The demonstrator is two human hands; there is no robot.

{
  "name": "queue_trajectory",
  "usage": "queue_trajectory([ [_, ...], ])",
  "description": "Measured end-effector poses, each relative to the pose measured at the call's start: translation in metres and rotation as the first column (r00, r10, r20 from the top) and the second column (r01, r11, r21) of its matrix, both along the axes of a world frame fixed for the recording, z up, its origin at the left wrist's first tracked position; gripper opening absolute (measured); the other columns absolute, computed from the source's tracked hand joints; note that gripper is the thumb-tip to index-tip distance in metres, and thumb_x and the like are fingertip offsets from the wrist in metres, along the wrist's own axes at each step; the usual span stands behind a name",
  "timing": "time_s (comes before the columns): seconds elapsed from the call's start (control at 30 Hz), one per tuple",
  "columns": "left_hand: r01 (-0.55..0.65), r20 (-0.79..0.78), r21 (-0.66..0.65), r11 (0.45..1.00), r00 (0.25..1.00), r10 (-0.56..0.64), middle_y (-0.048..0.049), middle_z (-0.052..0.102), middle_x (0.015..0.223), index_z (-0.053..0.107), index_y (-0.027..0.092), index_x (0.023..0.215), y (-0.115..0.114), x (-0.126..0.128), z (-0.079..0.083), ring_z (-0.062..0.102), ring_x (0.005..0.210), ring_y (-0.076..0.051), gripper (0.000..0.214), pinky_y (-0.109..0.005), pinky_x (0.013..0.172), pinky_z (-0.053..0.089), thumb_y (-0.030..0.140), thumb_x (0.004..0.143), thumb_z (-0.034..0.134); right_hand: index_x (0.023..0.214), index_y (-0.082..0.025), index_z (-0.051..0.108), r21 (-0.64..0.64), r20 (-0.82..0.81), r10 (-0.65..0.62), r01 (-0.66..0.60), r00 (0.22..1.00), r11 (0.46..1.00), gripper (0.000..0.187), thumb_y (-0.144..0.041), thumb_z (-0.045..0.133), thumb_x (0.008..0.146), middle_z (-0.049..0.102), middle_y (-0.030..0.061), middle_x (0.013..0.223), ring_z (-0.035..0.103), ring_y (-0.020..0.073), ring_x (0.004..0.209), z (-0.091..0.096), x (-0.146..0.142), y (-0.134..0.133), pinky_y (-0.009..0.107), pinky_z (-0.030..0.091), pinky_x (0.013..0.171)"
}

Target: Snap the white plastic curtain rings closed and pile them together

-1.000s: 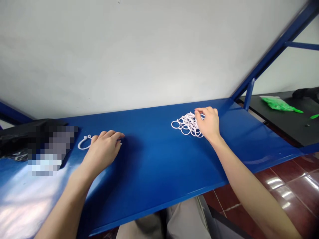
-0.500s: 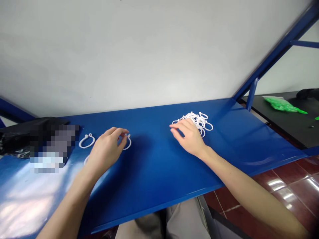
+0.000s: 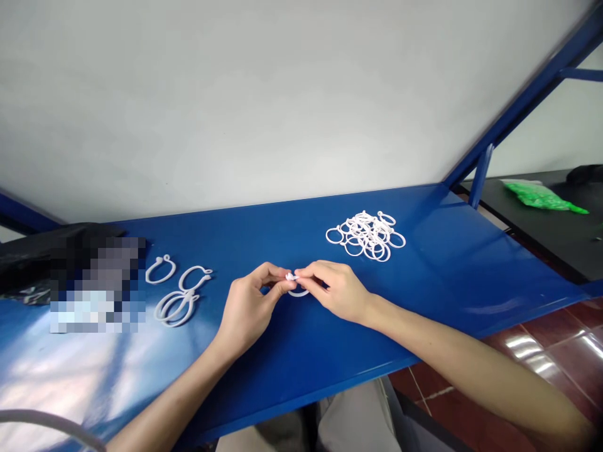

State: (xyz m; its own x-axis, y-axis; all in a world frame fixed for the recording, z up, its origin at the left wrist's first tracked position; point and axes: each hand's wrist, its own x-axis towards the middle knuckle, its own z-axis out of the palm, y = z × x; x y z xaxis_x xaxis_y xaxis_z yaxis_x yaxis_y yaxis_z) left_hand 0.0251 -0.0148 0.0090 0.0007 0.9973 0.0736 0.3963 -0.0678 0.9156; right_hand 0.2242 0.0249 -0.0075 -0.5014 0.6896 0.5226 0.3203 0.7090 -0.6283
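Note:
A white plastic ring with a small clasp is held low over the blue table, between my two hands. My left hand pinches its clasp end from the left with thumb and fingers. From the other side, my right hand pinches the same end; the fingertips nearly meet and partly hide the clasp. Several similar rings lie left of my left hand: a single ring and a touching cluster. Beyond my right hand spreads a loose pile of white rings.
The blue table backs onto a pale wall. Black plastic lies at the left end, partly pixelated. A grey curved object enters at bottom left. A green bag rests on a black surface at right.
My left hand has moved right, with a ring in its fingers. My right hand has left the pile and come toward me and left, meeting the left hand at the ring.

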Motion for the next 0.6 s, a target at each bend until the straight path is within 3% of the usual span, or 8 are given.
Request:
queue_trajectory([
  [0.13,-0.048,-0.086,0.008,0.999,0.995,0.049,-0.0029,0.080,0.088,0.073,0.024,0.081,-0.003,0.005,0.000,0.076,0.081,-0.022,0.030,-0.031,0.076,0.057,0.052,0.085,0.067,0.101,-0.020,0.070,0.172,0.033,0.053,-0.058,0.998,0.983,0.016,-0.022,0.054,0.104,0.078,0.0045,0.093,0.073,0.0167,0.082,-0.004,-0.001,0.002,0.031,0.061,0.073],
  [0.33,-0.062,-0.142,0.089,0.994,0.987,0.075,0.0000,0.081,0.088,0.073,0.026,0.083,-0.007,0.008,-0.007,0.077,0.084,-0.021,0.013,-0.030,0.077,0.059,0.036,0.085,0.066,0.099,-0.019,0.070,0.295,0.284,0.054,-0.141,0.957,0.945,0.028,-0.014,0.043,0.106,0.074,0.0035,0.082,0.065,0.0164,0.073,-0.010,0.001,0.002,0.031,0.056,0.069],
  [0.47,0.012,-0.227,0.228,0.974,0.973,0.041,0.0011,0.080,0.089,0.072,0.025,0.091,-0.006,0.005,-0.012,0.076,0.086,-0.018,0.012,-0.028,0.083,0.058,0.030,0.089,0.062,0.102,-0.017,0.069,0.389,0.338,0.019,-0.159,0.941,0.907,0.026,-0.011,0.044,0.104,0.073,0.0038,0.083,0.061,0.0165,0.072,-0.009,0.002,0.003,0.030,0.053,0.068],
  [0.6,0.112,-0.353,0.296,0.949,0.935,-0.001,0.0009,0.078,0.092,0.066,0.024,0.117,-0.002,0.001,-0.010,0.074,0.083,-0.017,0.027,-0.027,0.080,0.058,0.035,0.093,0.061,0.105,-0.016,0.070,0.438,0.331,-0.015,-0.140,0.944,0.888,0.022,-0.015,0.048,0.104,0.073,0.0049,0.089,0.064,0.0168,0.079,-0.004,0.003,0.011,0.029,0.054,0.073],
])
